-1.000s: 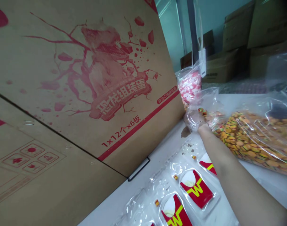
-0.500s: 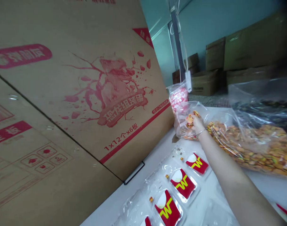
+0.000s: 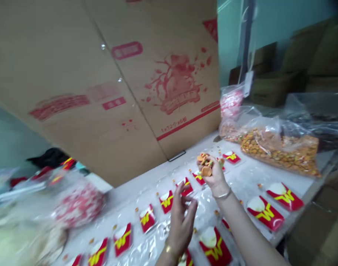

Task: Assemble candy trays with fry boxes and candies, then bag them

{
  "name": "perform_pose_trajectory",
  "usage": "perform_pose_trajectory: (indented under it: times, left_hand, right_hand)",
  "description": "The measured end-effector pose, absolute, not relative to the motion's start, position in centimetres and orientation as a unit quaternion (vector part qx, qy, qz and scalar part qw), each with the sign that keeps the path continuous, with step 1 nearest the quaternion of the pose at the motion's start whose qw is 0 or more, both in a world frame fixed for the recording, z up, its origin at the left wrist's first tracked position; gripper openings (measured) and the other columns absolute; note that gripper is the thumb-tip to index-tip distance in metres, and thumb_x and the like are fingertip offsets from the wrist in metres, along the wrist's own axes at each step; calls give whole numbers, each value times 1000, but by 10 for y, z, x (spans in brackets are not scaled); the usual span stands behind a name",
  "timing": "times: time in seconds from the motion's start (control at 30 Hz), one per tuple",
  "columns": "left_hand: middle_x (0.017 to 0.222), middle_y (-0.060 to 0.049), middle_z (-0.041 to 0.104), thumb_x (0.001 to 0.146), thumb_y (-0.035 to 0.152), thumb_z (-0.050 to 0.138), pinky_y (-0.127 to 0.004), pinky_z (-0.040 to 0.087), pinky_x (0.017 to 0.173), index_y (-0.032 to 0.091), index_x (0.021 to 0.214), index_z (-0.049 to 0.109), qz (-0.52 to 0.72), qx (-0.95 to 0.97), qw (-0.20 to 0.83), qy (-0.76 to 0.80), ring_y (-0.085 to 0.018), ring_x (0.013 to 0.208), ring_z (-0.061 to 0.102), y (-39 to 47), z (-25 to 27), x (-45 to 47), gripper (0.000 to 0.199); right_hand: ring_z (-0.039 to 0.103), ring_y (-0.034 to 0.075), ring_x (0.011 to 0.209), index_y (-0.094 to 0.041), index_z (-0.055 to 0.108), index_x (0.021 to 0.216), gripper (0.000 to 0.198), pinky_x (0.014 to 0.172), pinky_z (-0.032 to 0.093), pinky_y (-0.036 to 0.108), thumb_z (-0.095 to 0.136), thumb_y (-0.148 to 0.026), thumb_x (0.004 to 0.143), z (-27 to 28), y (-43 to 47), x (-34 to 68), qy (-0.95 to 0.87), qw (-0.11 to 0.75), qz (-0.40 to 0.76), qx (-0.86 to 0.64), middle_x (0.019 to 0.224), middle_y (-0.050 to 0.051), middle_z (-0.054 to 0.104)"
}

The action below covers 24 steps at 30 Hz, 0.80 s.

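My right hand (image 3: 216, 176) is closed round a handful of small orange-tan toy pieces (image 3: 204, 162), burger-like with bits of red and green. It is raised over the far part of the table. Lower and to its left, my left hand (image 3: 181, 221) holds nothing, its fingers apart and slightly bent. Beneath both hands lie rows of clear plastic trays, each with a red card bearing a yellow W (image 3: 122, 239). A tiny burger-coloured piece (image 3: 115, 227) sits beside many of the cards. A large clear bag (image 3: 282, 149) of the same pieces lies at the far right.
Tall cardboard boxes (image 3: 146, 103) stand along the table's back edge. Behind the piece bag is a bag with pink and white contents (image 3: 231, 101). Another pink-and-white bag (image 3: 78, 205) lies at left. A grey post (image 3: 246, 44) with cables rises at the back.
My right hand has come out of the bag area at the back with the pieces and moved nearer, over the trays. My left hand has entered view. The camera has turned left.
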<state>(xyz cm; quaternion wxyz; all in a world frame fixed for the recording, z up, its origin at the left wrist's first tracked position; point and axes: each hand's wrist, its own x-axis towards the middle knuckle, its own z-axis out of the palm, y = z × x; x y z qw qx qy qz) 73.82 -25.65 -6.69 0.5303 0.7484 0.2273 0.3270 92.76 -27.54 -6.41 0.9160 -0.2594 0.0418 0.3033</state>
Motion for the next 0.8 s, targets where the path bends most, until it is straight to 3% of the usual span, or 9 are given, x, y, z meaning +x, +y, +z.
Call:
perform_pose_trajectory:
  times: [0.1, 0.23, 0.37, 0.57, 0.7, 0.8]
  left_hand:
    - [104, -6, 55, 87, 35, 55, -25, 48, 68, 22, 113, 50, 320, 740, 534, 256, -11, 75, 55, -265, -72, 709, 30]
    - [94, -4, 52, 84, 30, 58, -24, 44, 66, 19, 95, 58, 347, 766, 466, 275, -11, 74, 52, -259, -85, 659, 15]
    - [91, -4, 54, 83, 23, 58, -27, 44, 73, 20, 92, 63, 359, 792, 412, 272, -14, 80, 52, -250, -95, 594, 10]
    - [85, -4, 63, 85, 20, 56, -24, 41, 64, 20, 91, 67, 335, 777, 436, 306, -13, 76, 56, -246, -89, 518, 12]
    - [87, -5, 65, 84, 25, 59, -24, 45, 66, 18, 95, 65, 362, 713, 484, 356, -13, 75, 58, -233, -90, 481, 15]
    - [87, -4, 65, 83, 28, 59, -24, 47, 69, 18, 94, 63, 393, 701, 445, 395, -14, 77, 59, -195, -99, 442, 15]
  right_hand:
    - [58, 9, 55, -23, 51, 76, 22, 47, 46, 17, 62, -17, 57, -71, -271, 837, 68, 897, 354, -254, 65, -7, 62]
    - [55, 8, 51, -23, 51, 75, 26, 46, 44, 17, 63, -13, 55, -86, -267, 758, 87, 879, 385, -268, 61, -9, 59]
    - [51, 9, 45, -21, 51, 70, 18, 39, 40, 19, 62, -16, 56, -108, -258, 699, 103, 841, 454, -276, 55, -7, 56]
    - [52, 7, 44, -18, 52, 66, 16, 40, 41, 16, 63, -13, 55, -127, -245, 630, 124, 772, 551, -290, 52, -6, 57]
    - [54, 8, 44, -18, 54, 71, 18, 39, 43, 16, 63, -12, 56, -132, -238, 600, 124, 719, 611, -308, 56, -4, 61]
    - [50, 7, 40, -20, 56, 78, 25, 34, 37, 14, 65, -10, 57, -133, -235, 588, 111, 687, 640, -325, 60, -5, 63]
